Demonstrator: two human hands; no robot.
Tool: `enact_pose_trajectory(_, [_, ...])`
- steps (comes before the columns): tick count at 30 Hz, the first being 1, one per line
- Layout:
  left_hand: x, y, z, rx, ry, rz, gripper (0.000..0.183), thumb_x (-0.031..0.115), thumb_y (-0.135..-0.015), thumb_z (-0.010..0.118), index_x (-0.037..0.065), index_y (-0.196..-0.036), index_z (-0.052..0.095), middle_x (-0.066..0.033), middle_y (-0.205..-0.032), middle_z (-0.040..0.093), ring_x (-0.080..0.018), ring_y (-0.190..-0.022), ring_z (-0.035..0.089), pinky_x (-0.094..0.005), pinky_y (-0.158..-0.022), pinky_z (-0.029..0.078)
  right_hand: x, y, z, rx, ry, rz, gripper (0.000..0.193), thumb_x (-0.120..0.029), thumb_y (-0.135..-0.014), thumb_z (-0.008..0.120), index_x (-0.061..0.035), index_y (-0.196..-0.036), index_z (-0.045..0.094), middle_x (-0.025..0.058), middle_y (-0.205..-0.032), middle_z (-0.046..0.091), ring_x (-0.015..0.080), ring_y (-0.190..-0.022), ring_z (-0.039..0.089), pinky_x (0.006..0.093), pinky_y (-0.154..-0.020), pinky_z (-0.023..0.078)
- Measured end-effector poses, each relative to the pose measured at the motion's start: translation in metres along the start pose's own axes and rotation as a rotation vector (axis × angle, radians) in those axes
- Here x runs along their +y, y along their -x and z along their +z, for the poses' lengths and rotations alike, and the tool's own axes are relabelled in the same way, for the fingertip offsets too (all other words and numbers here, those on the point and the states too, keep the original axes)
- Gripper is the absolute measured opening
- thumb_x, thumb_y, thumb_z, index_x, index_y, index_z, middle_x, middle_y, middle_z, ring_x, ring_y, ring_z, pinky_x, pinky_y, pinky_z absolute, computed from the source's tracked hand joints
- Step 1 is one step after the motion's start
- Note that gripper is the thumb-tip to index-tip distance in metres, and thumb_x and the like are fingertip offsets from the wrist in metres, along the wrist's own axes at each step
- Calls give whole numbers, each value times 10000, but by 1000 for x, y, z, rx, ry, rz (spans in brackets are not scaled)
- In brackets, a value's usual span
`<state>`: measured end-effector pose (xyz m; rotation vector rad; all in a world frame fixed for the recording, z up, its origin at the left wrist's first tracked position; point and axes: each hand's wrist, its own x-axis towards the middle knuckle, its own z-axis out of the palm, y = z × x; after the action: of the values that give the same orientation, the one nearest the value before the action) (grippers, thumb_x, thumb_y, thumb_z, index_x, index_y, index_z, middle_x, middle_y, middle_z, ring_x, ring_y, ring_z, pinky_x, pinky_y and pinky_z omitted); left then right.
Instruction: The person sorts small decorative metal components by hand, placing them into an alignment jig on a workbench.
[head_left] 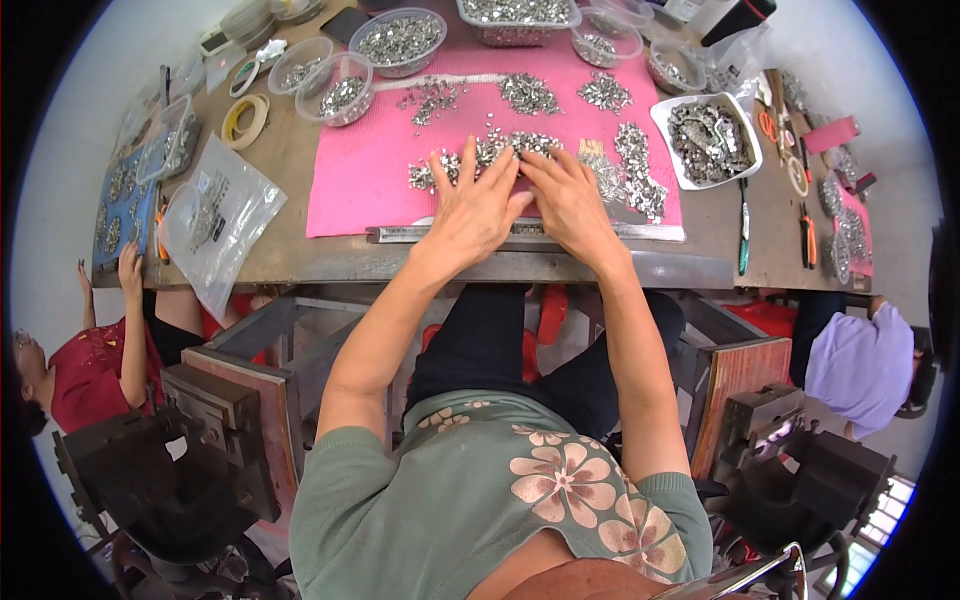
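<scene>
Small shiny metal pieces [425, 178] lie in a loose band on the pink ribbed mat [350, 190]. My left hand [468, 215] rests over the band, its fingers stretched out and apart. Beside it my right hand [572, 205] reaches into the same pieces with extended fingers. The fingertips of both hands nearly meet and touch the pieces; neither hand grips anything that I can see. Right of my right hand lies a taller heap of metal pieces [640, 175]. A metal strip [405, 234] runs along the mat's front edge, below my wrists.
Plastic tubs of metal pieces [398, 42] stand at the back. At right is a white tray [664, 120]; pliers [808, 238] lie farther right. A tape roll [245, 122] and plastic bag [235, 235] lie left. Vises [215, 425] flank me. Co-workers sit on both sides.
</scene>
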<state>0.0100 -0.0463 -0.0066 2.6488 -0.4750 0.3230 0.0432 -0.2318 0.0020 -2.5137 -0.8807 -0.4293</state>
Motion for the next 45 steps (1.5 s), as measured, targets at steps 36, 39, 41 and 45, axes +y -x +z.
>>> enact_pose_trajectory(36, [33, 8, 2, 189, 283, 149, 106, 162, -825, 785, 124, -889, 710, 0, -865, 612, -214, -945, 575, -516, -1012, 312, 1, 49, -39, 67, -290, 158, 62, -61, -873, 711, -18, -914, 694, 90, -889, 651, 275, -870, 631, 383, -791, 440])
enact_pose_trajectory(39, [38, 10, 8, 206, 279, 157, 117, 166, -823, 786, 125, -899, 708, 0, -871, 608, -216, -943, 574, -519, -1015, 313, 0, 57, -34, 92, -291, 144, 62, -58, -866, 718, -38, -923, 704, 75, -898, 638, 262, -888, 618, 379, -803, 427])
enact_pose_trajectory(41, [39, 12, 12, 220, 252, 161, 124, 168, -820, 788, 125, -903, 706, 1, -875, 604, -214, -942, 574, -518, -1015, 313, -1, 58, -34, 107, -296, 135, 61, -59, -864, 720, -54, -925, 711, 66, -904, 623, 255, -901, 604, 381, -814, 416])
enact_pose_trajectory(45, [37, 14, 10, 235, 215, 157, 114, 176, -834, 780, 131, -923, 725, 14, -862, 644, -185, -918, 593, -471, -1027, 310, 2, 53, -34, 100, -321, 146, 55, -51, -855, 723, -47, -910, 717, 68, -878, 641, 264, -883, 617, 385, -806, 428])
